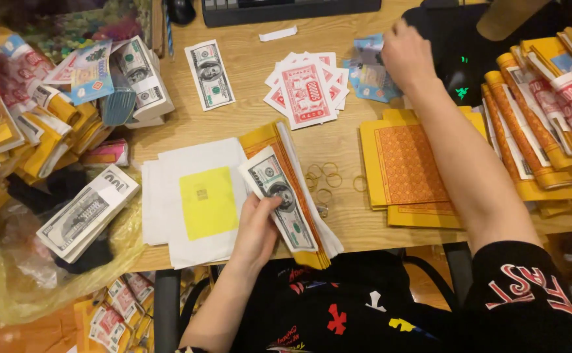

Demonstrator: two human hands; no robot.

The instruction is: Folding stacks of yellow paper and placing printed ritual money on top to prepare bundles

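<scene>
While the left hand (256, 229) at lower centre grips a paper bundle (286, 193) topped by a banknote-style sheet, fingers closed on its edge, the right hand (407, 55) at upper right rests on blue printed notes (367, 75); whether its fingers are pinching cannot be told. Between them on the counter (246, 117) lie red-and-white slips (307, 90), loose rubber bands (325, 178) and orange patterned sheets (407, 167). White paper with a yellow square (197, 202) sits just left. A plastic bag (11, 274) at lower left holds banded note stacks (86, 212).
</scene>
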